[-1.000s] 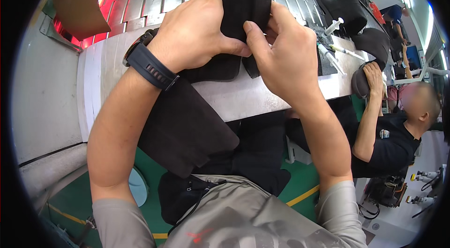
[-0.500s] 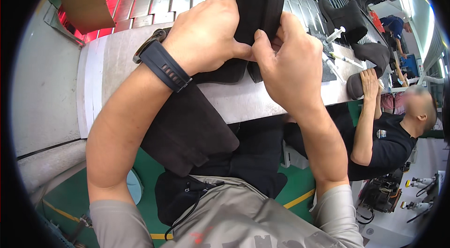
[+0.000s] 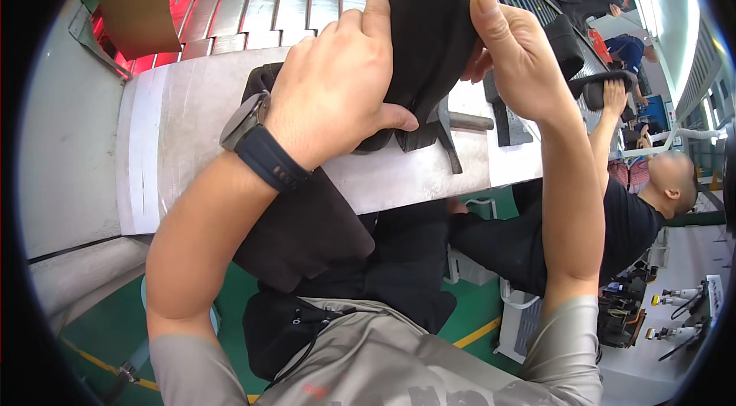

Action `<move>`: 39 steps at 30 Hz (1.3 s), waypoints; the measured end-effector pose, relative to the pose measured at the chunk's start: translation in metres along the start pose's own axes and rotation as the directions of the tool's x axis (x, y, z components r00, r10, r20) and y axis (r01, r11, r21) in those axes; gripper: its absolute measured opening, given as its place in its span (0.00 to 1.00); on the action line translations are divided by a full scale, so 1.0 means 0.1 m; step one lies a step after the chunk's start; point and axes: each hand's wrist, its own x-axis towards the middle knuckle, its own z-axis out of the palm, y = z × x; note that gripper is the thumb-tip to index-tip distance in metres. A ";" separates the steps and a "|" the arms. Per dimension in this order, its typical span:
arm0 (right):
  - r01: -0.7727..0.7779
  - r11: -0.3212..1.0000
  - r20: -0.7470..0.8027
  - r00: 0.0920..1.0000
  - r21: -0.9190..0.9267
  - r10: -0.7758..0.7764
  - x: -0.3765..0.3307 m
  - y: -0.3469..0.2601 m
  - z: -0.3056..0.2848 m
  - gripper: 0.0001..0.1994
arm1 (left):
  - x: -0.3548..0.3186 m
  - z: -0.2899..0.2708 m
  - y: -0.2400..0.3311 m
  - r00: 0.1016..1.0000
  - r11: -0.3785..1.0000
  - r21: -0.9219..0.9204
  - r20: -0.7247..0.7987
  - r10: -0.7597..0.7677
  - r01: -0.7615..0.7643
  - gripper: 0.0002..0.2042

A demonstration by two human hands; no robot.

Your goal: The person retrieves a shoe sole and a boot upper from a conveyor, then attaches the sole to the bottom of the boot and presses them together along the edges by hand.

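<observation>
A black boot is tilted over the pale table, with the edge of its sole facing right. Its dark shaft seems to hang past the table's near edge. My left hand grips the boot from the left, fingers laid along its side and thumb near its lower end. On the right, my right hand holds the sole edge; its thumb points up along the rim and its other fingers are partly hidden behind the boot. A hammer-like tool lies on the table just below the boot.
A slatted metal conveyor runs behind the table, with a brown flap at its left. Another dark boot stands at right. A co-worker in black sits close on my right, a hand on a dark boot.
My right hand has moved right and up along the boot's edge, its thumb now straightened. The boot has shifted and turned slightly. The hammer-like tool has come into sight. The co-worker's hand has moved farther away.
</observation>
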 end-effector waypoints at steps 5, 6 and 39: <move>0.121 0.992 -0.064 0.991 0.046 -0.118 0.11 0.15 0.15 0.36 | 0.01 0.01 -0.07 1.000 1.000 0.029 0.006 -0.012 0.012 0.61; 0.118 0.992 -0.089 0.990 0.052 -0.113 0.12 0.16 0.17 0.36 | 0.02 0.01 -0.08 1.000 1.000 0.001 0.009 -0.023 0.023 0.61; 0.019 0.999 -0.158 0.987 0.043 -0.012 0.38 -0.06 0.26 0.35 | -0.05 0.00 -0.20 1.000 0.997 -0.072 -0.002 -0.030 0.030 0.65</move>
